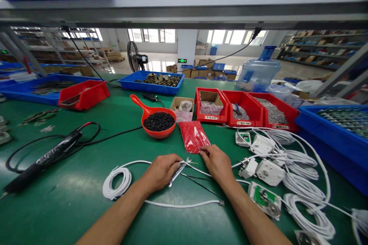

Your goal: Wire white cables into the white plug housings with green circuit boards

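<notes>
I see a slim, smooth white round cable [138, 162] on the green tabletop [86, 214], between the hands and to the left; a thin yellowish wire end shows beside the fingers. Its held part lies with the long axis from left to right, the thin end pointing right, and on the left it leads into a round coil. My left grip [161, 171] is closed, thumb against fingers, around this cable, beside a slanting silver metal wrench [176, 175]. My right grip [217, 162] has its fingertips at the near right corner of a clear plastic bag filled with small red pieces [193, 136]; whether it pinches, I cannot tell.
</notes>
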